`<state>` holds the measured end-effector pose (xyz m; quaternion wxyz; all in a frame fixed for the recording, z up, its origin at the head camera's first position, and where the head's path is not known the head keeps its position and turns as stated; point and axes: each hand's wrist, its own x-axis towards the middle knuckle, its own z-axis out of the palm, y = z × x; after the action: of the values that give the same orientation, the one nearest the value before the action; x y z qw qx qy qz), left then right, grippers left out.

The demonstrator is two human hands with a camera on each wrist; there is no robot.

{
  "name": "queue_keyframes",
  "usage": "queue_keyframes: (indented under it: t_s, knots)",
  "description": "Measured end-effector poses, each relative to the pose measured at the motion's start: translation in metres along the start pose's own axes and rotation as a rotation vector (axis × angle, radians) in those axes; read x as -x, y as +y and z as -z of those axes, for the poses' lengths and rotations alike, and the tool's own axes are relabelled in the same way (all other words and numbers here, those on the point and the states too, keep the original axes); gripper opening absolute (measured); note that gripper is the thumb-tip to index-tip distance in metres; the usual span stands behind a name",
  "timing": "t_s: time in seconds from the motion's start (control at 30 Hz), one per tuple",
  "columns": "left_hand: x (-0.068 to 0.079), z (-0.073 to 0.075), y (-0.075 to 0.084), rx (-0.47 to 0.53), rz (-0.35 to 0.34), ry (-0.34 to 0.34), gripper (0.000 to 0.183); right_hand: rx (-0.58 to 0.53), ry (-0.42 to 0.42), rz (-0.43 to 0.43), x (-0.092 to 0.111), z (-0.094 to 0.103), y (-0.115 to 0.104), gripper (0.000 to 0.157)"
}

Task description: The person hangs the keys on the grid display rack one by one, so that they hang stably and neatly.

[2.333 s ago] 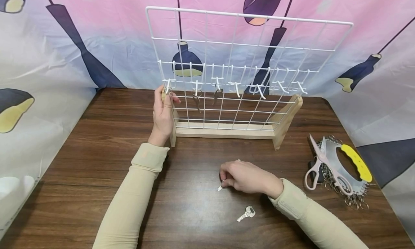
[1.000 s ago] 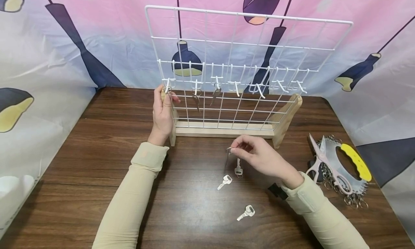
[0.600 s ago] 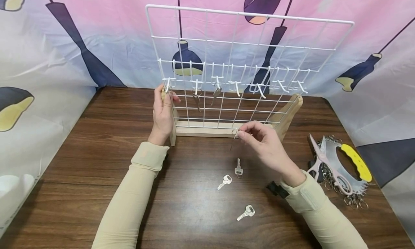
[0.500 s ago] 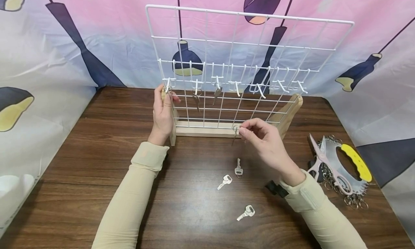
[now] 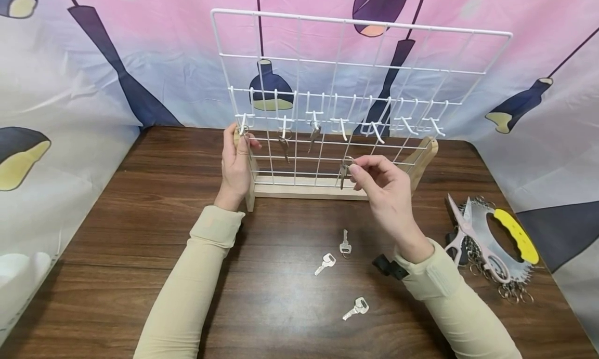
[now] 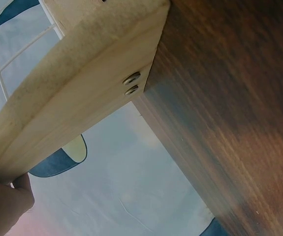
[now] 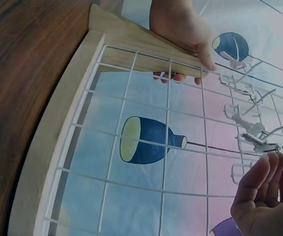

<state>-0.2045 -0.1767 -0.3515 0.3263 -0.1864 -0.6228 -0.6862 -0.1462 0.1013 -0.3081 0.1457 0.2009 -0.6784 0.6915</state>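
My right hand (image 5: 386, 185) pinches the ring of a key (image 5: 343, 174) that hangs down in front of the rack's lower wires. In the right wrist view the fingertips of that hand (image 7: 267, 189) are close to the hooks. A white wire rack (image 5: 360, 24) with a row of hooks stands on wooden legs. Keys hang from the three leftmost hooks, one being this key (image 5: 284, 147). My left hand (image 5: 235, 164) grips the top of the left wooden leg (image 6: 72, 93). Three loose keys, including this key (image 5: 357, 308), lie on the table in front.
Pink scissors (image 5: 463, 229) lie at the right on a metal piece with a yellow handle (image 5: 516, 236), amid several small rings. The brown table (image 5: 164, 203) meets a patterned curtain (image 5: 187, 47) behind the rack. Hooks at the right, such as this white hook (image 5: 434, 125), carry no key.
My right hand has picked a key up from the table by its ring and raised it to the rack's lower wires. My left hand stays on the leg.
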Motion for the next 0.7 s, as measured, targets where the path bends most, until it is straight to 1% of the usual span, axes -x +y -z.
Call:
queue_keyframes:
  t_s: [0.17, 0.4, 0.57, 0.7]
  knots:
    - [0.0, 0.0, 0.0, -0.012, 0.002, 0.002, 0.03, -0.044, 0.028, 0.023, -0.005, -0.005, -0.002, 0.013]
    - [0.0, 0.0, 0.001, -0.018, 0.007, -0.006, 0.03, -0.144, 0.048, 0.041, -0.011, -0.014, -0.005, 0.02]
    - [0.0, 0.0, 0.0, -0.029, 0.006, -0.011, 0.034, -0.141, 0.057, 0.067, -0.013, -0.018, -0.006, 0.015]
    - [0.001, 0.0, 0.001, -0.022, 0.018, -0.004, 0.032, -0.143, 0.065, 0.057, -0.014, -0.019, -0.007, 0.015]
